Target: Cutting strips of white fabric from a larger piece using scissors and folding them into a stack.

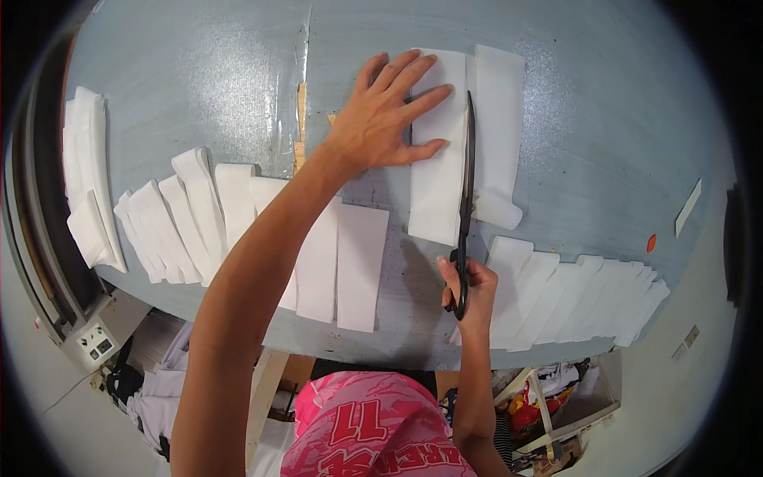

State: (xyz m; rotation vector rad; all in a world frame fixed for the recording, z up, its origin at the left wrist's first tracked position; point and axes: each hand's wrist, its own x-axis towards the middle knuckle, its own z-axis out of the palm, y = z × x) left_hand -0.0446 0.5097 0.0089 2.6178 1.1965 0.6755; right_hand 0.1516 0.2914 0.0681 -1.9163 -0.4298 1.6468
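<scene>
White fabric strip (435,179) lying flat on the grey table (199,87): judged light, limp and prone to sliding, best pinned near the cut. Left hand (385,115), fingers (413,73) splayed flat, presses it down; right hand (469,290) grips black scissors (466,199) along its right edge.

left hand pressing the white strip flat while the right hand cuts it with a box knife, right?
Not quite: the right hand holds black scissors, not a box knife. The head view shows this. The left hand does press the white strip flat.
</scene>
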